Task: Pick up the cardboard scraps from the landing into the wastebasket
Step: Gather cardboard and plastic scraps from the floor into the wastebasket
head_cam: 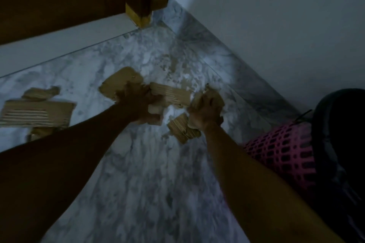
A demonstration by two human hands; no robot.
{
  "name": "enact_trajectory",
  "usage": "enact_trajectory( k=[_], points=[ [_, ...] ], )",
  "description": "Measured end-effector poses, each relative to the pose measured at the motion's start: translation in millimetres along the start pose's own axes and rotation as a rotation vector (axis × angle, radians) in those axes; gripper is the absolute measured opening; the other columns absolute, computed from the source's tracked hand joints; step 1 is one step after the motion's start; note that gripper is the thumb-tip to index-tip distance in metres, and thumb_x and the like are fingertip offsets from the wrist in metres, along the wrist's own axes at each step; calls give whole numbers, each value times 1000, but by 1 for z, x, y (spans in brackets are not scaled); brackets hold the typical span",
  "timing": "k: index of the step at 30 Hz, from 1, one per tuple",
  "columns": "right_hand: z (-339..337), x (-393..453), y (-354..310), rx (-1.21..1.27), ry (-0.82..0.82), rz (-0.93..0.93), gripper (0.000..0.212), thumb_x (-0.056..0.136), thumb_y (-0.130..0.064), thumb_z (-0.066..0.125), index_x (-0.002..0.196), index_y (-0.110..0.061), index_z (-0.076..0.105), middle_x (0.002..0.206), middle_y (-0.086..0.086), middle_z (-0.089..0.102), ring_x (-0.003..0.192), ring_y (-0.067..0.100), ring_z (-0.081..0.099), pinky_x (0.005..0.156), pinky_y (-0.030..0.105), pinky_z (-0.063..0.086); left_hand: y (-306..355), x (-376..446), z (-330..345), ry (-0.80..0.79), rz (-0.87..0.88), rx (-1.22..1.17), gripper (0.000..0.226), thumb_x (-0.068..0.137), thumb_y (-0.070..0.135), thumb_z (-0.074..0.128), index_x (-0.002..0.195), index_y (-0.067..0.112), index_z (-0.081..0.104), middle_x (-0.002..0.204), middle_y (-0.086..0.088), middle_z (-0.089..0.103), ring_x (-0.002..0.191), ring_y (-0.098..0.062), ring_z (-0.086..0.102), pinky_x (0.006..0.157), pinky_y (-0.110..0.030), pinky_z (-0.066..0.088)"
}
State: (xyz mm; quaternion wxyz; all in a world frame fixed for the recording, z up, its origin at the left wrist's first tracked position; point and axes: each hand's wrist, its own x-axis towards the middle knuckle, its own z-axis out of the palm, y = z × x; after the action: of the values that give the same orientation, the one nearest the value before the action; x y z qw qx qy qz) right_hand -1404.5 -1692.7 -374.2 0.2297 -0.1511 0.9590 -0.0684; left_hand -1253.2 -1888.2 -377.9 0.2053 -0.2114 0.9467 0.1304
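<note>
Head view: on the marble landing floor (150, 163), the left hand (138, 104) grips torn cardboard scraps (169, 94). The right hand (205, 112) clutches a wad of corrugated pieces (181, 128). More scraps (37, 112) lie far left. A pink mesh wastebasket (282, 152) with a dark liner stands at right.

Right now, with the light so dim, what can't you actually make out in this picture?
- Head view: the left hand and right hand cover parts of the cardboard scraps they grip, so their full shapes are hidden.
- The pink wastebasket is cut off by the right edge; its contents are too dark to see.
- The scrap pile at left is blurred and partly behind the left forearm.
</note>
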Motion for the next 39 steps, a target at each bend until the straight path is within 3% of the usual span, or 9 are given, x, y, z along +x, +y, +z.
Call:
enact_trajectory(
  k=[3,7,13,17,22,27,31,36,39],
  points=[
    [15,-31,-14,-52,115,-97,92,85,-68,45,157,-20,13,162,13,17,148,43,15,113,58,31,-1,-30,2,39,18,109,98,74,90,37,156,49,2,168,2,-3,152,-41,-8,115,-71,3],
    [43,-75,-21,-38,201,-193,93,83,-65,47,155,-15,18,157,18,26,146,41,23,112,51,37,-11,-70,31,20,-114,-20,102,63,98,29,153,56,4,168,5,-4,147,-54,-8,111,-75,14],
    [74,-142,-14,-47,204,-381,91,75,-63,47,154,-21,30,155,14,33,144,40,29,108,48,41,-24,-169,80,183,-153,-128,96,62,95,31,149,56,24,168,1,8,151,-44,-1,113,-67,18],
    [88,-174,-12,60,226,-479,86,76,-58,58,152,-24,36,156,9,33,145,37,30,109,50,40,-36,-211,92,318,-140,-73,88,65,91,45,139,45,51,156,-10,32,140,-44,30,105,-61,33],
    [68,-182,-11,224,318,-207,87,68,-70,53,143,-30,38,142,7,40,129,30,42,104,46,41,-46,-216,60,638,-177,-66,76,71,68,53,132,24,61,132,-19,49,111,-43,50,86,-52,45],
    [51,-179,-22,361,22,44,51,80,-47,62,119,-19,46,112,4,60,111,31,59,99,52,45,-76,-191,45,210,-434,-255,68,65,67,55,128,42,43,126,-9,46,116,-43,46,95,-57,44],
    [27,-163,-18,587,-99,-14,23,92,-24,64,81,-5,70,83,8,68,96,32,68,79,38,54,-87,-178,40,95,-493,-207,97,61,68,70,144,32,36,139,-12,44,127,-40,43,103,-53,42],
    [5,-123,-25,755,73,206,41,91,-35,65,97,5,70,99,15,69,92,31,67,74,33,52,-106,-168,37,96,-509,-86,118,31,88,70,136,44,38,144,-6,39,130,-37,34,103,-54,38],
    [17,-113,-39,548,-12,315,51,94,-42,57,130,-6,59,137,16,53,124,34,53,99,42,46,-106,-167,31,55,-510,-226,105,61,65,82,147,31,32,146,-12,44,131,-39,45,107,-52,37]
  ],
)
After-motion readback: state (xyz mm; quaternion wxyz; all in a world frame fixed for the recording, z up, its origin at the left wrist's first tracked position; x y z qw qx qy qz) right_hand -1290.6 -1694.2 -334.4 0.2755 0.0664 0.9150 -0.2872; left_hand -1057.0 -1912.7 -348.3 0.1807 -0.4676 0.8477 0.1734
